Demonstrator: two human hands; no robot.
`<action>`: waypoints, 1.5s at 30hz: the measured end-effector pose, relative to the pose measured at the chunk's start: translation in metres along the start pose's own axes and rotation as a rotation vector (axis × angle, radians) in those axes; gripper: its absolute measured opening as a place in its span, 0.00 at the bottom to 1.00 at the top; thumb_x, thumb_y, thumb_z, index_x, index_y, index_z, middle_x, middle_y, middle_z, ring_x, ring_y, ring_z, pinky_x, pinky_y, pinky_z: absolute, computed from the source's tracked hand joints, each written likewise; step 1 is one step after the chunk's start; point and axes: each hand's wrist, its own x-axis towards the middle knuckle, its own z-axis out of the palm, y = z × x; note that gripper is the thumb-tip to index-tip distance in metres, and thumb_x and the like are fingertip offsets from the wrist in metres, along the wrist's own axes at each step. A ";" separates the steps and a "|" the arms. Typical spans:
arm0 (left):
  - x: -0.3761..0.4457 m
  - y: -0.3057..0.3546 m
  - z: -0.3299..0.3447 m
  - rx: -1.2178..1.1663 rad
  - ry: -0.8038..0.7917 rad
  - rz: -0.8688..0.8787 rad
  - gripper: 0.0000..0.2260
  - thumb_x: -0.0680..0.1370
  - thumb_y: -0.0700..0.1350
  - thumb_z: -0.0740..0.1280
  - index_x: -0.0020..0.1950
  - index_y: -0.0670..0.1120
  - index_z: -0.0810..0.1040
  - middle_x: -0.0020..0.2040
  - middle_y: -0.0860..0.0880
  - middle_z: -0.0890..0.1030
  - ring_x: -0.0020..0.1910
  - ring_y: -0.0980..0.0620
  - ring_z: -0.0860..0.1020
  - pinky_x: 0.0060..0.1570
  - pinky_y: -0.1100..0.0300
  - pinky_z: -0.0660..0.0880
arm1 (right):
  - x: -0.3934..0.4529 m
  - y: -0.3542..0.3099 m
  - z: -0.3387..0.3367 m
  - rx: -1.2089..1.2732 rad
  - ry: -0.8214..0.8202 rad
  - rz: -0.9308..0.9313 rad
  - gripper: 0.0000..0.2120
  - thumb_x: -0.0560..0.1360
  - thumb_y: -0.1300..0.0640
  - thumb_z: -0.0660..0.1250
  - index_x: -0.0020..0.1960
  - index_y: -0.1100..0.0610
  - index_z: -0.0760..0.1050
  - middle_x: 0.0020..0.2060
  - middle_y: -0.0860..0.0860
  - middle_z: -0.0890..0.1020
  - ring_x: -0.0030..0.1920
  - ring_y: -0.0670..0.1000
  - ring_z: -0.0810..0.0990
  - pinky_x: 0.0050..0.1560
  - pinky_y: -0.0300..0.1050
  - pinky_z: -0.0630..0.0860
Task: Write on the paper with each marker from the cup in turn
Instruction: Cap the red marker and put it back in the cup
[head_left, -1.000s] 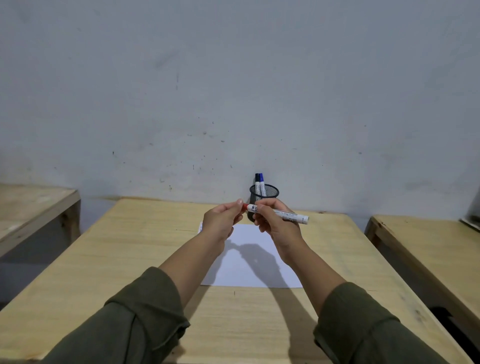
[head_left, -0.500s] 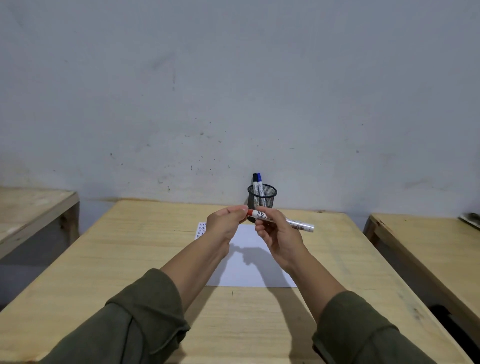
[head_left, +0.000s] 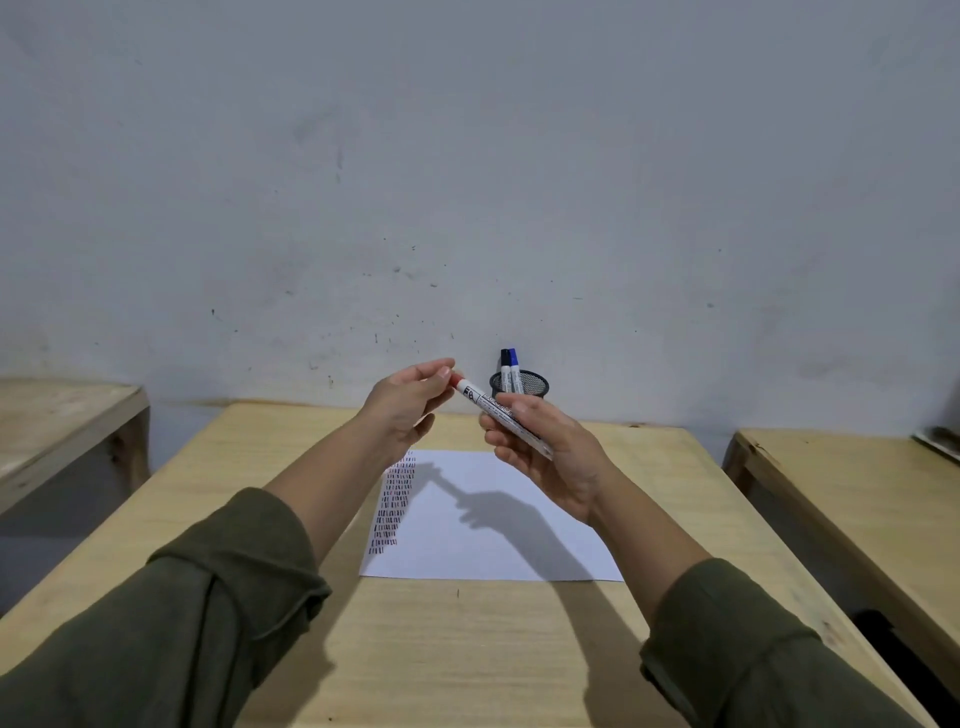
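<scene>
Your right hand (head_left: 550, 447) holds the red marker (head_left: 498, 413) above the paper (head_left: 498, 540). Your left hand (head_left: 410, 405) pinches its red end.

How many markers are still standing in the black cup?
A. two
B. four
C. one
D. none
A: two markers, one with a black cap and one with a blue cap, stick up out of the mesh cup, while the red marker is out of it, held in the right hand.
</scene>
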 end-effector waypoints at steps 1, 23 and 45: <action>0.002 0.002 0.000 0.017 -0.017 0.009 0.06 0.77 0.43 0.64 0.46 0.52 0.79 0.31 0.61 0.83 0.44 0.62 0.77 0.43 0.62 0.63 | 0.002 0.000 -0.002 -0.025 -0.008 0.001 0.07 0.78 0.60 0.61 0.54 0.58 0.75 0.46 0.57 0.82 0.40 0.50 0.82 0.44 0.40 0.79; 0.123 -0.034 0.048 0.518 0.123 0.084 0.23 0.74 0.51 0.69 0.69 0.50 0.72 0.67 0.46 0.75 0.67 0.50 0.71 0.65 0.54 0.70 | 0.144 -0.065 -0.074 -0.918 0.206 -0.217 0.43 0.72 0.68 0.66 0.72 0.34 0.51 0.49 0.57 0.79 0.47 0.53 0.79 0.41 0.45 0.73; 0.145 -0.060 0.056 0.658 0.085 0.101 0.22 0.73 0.48 0.70 0.67 0.49 0.73 0.67 0.46 0.76 0.67 0.50 0.72 0.56 0.63 0.65 | 0.187 -0.021 -0.099 -1.378 0.174 -0.154 0.25 0.69 0.63 0.70 0.62 0.51 0.64 0.36 0.54 0.78 0.37 0.53 0.77 0.36 0.46 0.77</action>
